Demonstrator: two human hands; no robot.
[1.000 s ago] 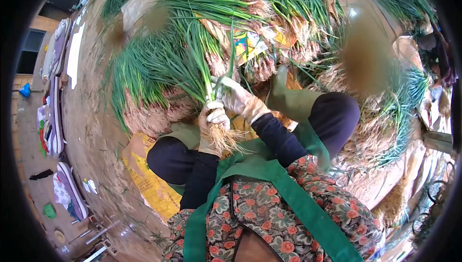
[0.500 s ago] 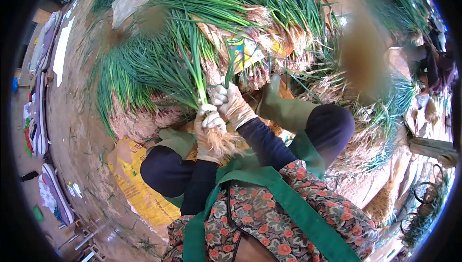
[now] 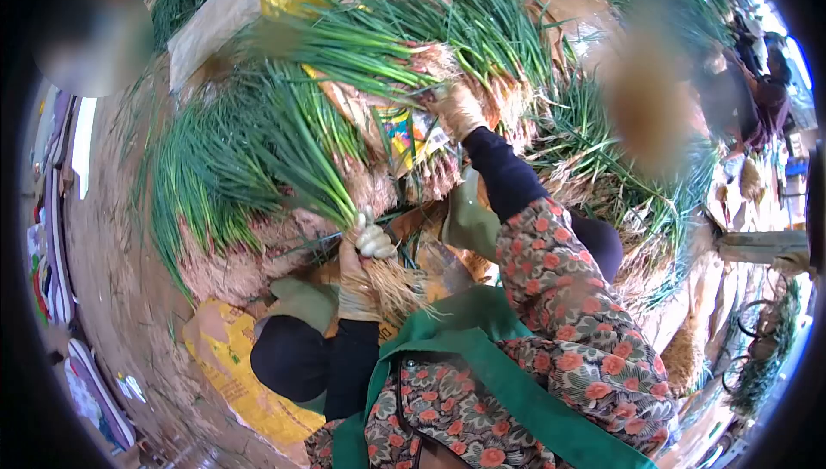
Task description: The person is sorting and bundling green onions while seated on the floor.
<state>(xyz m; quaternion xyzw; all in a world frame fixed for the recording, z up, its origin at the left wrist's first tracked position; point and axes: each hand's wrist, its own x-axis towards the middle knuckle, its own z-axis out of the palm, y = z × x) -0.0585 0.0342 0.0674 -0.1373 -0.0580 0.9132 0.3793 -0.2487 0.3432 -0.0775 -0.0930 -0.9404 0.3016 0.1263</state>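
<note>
My left hand [image 3: 368,249], in a pale glove, is closed round a bunch of green onions [image 3: 323,172] just above their roots. The long leaves lean up and left, and the stringy roots [image 3: 397,284] hang below the fist. Farther forward, my gloved right hand [image 3: 460,111] reaches to the root ends of a heap of green onions [image 3: 370,47]. Its fingers are partly hidden against the roots, and I cannot tell whether they grip any. Below that hand lies a colourful printed bag [image 3: 409,135].
More green onions [image 3: 206,185] lie in a heap at the left, roots toward me. A yellow sack [image 3: 249,374] is spread beside my left knee. Loose onions and trimmings [image 3: 632,237] cover the ground at right. Another person [image 3: 761,95] sits at the far right.
My right hand has left its place beside my left hand and moved forward to the heap. The left hand, still round its bunch, is slightly lower in view, and the leaves lean further left.
</note>
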